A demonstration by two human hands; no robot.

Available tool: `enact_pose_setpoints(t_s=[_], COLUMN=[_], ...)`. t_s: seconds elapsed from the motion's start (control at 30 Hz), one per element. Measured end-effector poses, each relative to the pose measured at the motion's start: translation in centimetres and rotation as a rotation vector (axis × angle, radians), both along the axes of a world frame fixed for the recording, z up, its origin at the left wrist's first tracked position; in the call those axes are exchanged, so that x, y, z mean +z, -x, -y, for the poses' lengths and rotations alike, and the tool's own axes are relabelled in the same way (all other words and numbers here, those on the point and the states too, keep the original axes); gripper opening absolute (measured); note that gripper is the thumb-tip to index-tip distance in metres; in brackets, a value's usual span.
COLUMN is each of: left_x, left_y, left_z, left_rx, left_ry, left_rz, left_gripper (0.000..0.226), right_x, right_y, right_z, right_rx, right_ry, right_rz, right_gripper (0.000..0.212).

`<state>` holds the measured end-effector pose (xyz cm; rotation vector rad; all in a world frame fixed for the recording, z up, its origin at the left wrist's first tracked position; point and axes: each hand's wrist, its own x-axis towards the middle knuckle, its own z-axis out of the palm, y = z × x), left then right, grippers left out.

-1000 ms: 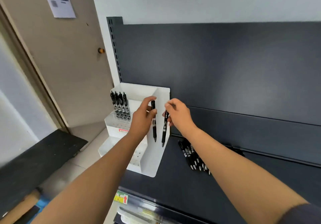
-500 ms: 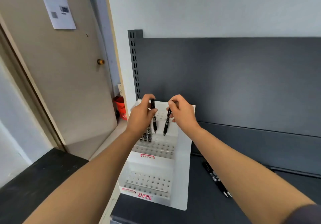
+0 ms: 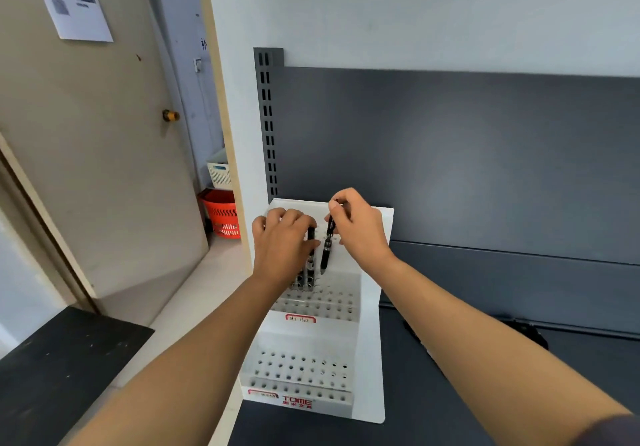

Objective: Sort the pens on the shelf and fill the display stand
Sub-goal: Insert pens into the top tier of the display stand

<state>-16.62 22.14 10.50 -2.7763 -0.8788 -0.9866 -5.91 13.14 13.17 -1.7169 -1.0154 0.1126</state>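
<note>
Not much shift in view vs half a sec ago: the dark grey back panel [image 3: 485, 168] still fills the right side, beige door [image 3: 86, 186] on the left, shelf deck [image 3: 433, 421] along the bottom. The white display stand [image 3: 370, 359] hasn't budged, it's sitting at the left end of the deck right up against the panel. The real change is the left hand [image 3: 282, 248]: it's dropped lower and now sits over the row of pens [image 3: 300, 281] standing in the stand's top tier, and the left pen [image 3: 310, 237] has come down w/ it. That pen's lower end is in among that row, tho I can't tell if it's actually seated in a hole. Fingers there are curled knuckles-up, w/ the pen pinched at the thumb side. The right hand [image 3: 360, 234] is approx where it was, thumb + index fingertip nipping the top end of the right pen [image 3: 327, 248], other fingers curled in. That pen hangs nearly upright, tilted a touch, tip down just beside the row and close over the top tier's holes. Lower tier is all bare holes. Orange basket [image 3: 221, 213] and white basket [image 3: 219, 170] are on the floor past the door.
</note>
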Motion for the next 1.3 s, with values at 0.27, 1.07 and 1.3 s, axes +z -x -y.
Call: enact_pose_setpoints(t_s=[0.27, 1.07, 1.3], left_x=[0.6, 2.4, 0.9], left_y=[0.8, -5.8, -12.6], left_z=[-0.8, 6.6, 14.6], left_rx=[-0.021, -0.329, -0.504], left_ry=[0.088, -0.028, 0.078], left_rz=[0.021, 0.096, -0.078], left_gripper=[0.017, 0.014, 0.016], right_x=[-1.3, -1.9, -3.2], right_y=[0.5, -5.0, -12.0], right_z=[-0.4, 8.0, 17.7], right_rx=[0.013, -0.257, -0.27], right_ry=[0.304, 0.3, 0.465], right_rz=[0.342, 0.619, 0.406], right_gripper=[0.024, 0.025, 0.022])
